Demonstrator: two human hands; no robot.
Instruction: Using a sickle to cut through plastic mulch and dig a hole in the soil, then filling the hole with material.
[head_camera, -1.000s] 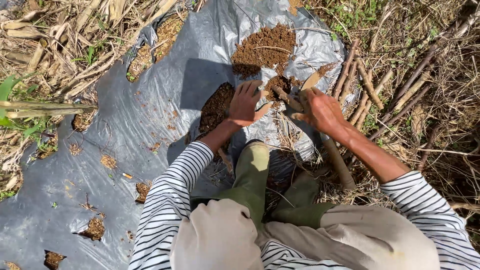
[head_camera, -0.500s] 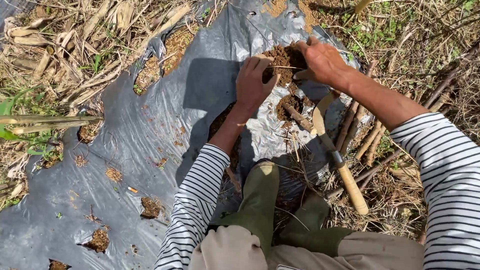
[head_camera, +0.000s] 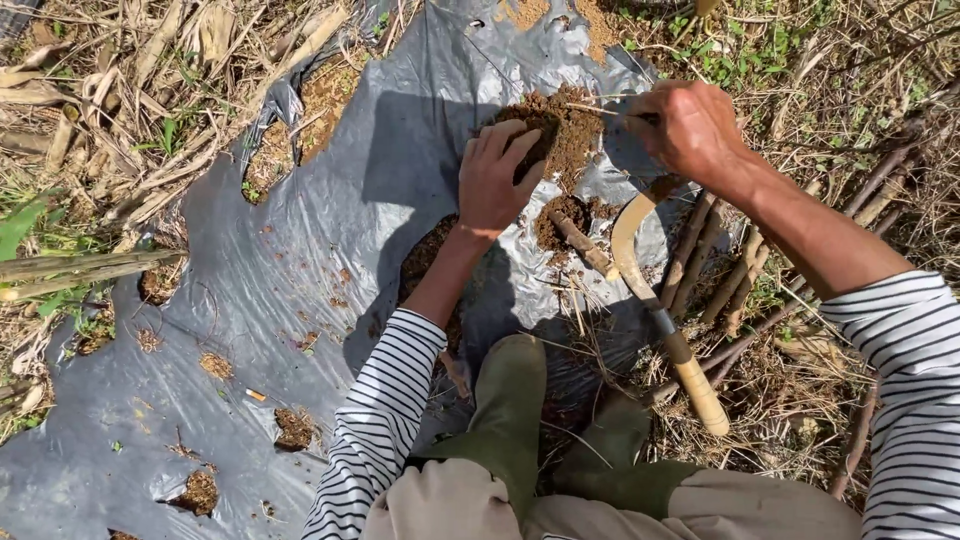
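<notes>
Soil, crumbly and reddish-brown, is lying in a loose mound (head_camera: 575, 125) on crinkled grey plastic sheeting (head_camera: 330, 230), and the left hand (head_camera: 497, 180) is cupping its near edge, fingers curled over a dark clod. The right hand (head_camera: 690, 128) is clenching a thin, pale straw-like stem (head_camera: 600, 110) that is pointing across the mound. Just below, a short rough stick (head_camera: 580, 243) is poking out of a smaller soil patch. Beside it a sickle (head_camera: 650, 290), with a curved blade and smooth pale wooden handle, is resting untouched on dry straw, next to a row of brown cut stakes (head_camera: 720, 270). Olive rubber boots (head_camera: 510, 410) are standing at the sheet's edge
</notes>
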